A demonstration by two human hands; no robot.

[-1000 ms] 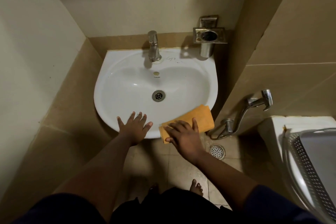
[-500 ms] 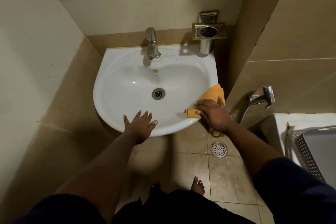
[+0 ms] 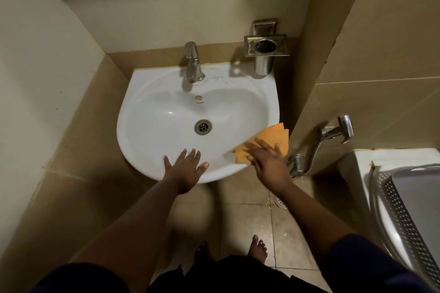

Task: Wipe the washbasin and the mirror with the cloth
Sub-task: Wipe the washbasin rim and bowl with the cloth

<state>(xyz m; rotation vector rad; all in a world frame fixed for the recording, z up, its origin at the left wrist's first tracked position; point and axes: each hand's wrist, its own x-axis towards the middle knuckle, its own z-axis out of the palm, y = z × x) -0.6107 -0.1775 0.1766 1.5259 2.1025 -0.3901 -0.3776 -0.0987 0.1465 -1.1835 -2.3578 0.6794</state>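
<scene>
1. A white washbasin [image 3: 166, 112] is fixed in a beige tiled corner, its chrome tap [image 3: 193, 64] at the back rim and a steel holder [image 3: 265, 51] on the wall to the tap's right.
2. The orange cloth [image 3: 271, 137] lies on the basin's right front rim, under the right hand [image 3: 267, 162], whose straight fingers [image 3: 258, 146] press it flat.
3. The left hand [image 3: 187, 169] rests spread and flat on the front rim.
4. Small print under the overflow hole is unreadable.

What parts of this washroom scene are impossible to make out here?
Head view only:
- Mirror: not in view, beyond the top edge.
- Orange cloth: its near part is hidden under the right hand.
- Floor drain: mostly hidden by the right forearm.
- Scribbled marks on the washbasin: too small to read.
</scene>
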